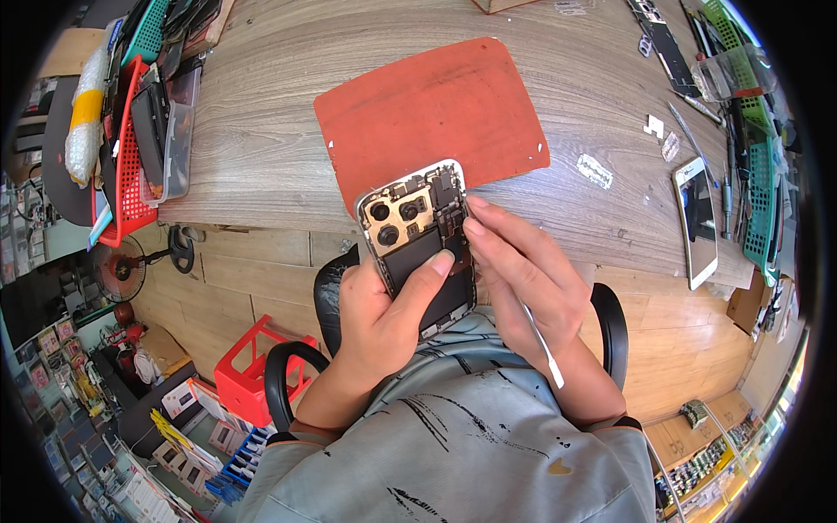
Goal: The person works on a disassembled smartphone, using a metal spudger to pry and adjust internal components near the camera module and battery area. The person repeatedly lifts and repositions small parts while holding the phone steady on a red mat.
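My left hand [381, 307] grips an opened smartphone [413, 260] above my lap, its thumb lying across the dark battery. The phone has no back cover, so a gold-toned three-lens camera module [398, 220] and the black inner parts beside it show. At the phone's right edge, the fingertips of my right hand [538, 283] are pinched together by the upper inner parts. Whether a small part sits between them is hidden. A thin metal pry tool [542, 343] is tucked in that same hand, its flat blade pointing down toward my forearm.
A red mat [436, 113] lies on the wooden table [261, 105] just beyond the phone. To the right are a razor blade [595, 171], a white-framed phone [697, 222] and green baskets [761, 196]. A red basket [131, 166] stands left; a red stool [253, 366] is below.
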Demonstrator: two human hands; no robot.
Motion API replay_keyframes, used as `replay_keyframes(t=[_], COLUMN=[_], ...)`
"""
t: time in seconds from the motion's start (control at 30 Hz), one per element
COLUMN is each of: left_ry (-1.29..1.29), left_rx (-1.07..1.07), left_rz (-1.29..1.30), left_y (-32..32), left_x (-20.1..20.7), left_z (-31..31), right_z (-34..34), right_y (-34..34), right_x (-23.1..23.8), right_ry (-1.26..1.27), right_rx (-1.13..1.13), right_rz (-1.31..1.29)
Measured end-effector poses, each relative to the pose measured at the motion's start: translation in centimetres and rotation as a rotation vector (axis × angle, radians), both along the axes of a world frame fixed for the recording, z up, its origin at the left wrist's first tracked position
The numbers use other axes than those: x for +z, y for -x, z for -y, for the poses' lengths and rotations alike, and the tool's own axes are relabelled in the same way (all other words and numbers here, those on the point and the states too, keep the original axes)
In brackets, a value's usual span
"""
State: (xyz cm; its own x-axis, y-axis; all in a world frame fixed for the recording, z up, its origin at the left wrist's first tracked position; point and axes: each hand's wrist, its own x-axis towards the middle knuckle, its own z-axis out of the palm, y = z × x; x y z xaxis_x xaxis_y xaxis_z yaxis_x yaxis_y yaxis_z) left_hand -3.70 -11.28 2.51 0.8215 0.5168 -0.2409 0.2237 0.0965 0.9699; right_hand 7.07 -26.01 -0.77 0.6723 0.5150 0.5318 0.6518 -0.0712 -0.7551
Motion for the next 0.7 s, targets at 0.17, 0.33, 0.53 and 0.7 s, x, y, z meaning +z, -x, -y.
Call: replay_keyframes(t=[0.17,0.33,0.53,0.7], left_ry=[0.005,0.004,0.001,0.020], left_rx=[-0.007,-0.003,-0.017,-0.002], left_rz=[0.007,0.007,-0.009,0.007], left_y=[0.10,0.12,0.17,0.02], left_x=[-0.11,-0.18,-0.11,-0.08], left_z=[-0.07,-0.04,-0.15,-0.01], right_z=[-0.02,0.05,0.22,0.30], right_y=[-0.08,-0.10,0.00,0.06], right_x=[0.00,-0.27,-0.46,-0.47], right_ry=[-0.003,-0.007,-0.030,-0.030], right_rx=[0.005,0.003,0.008,0.011], right_rz=[-0.002,0.018,0.013,0.018])
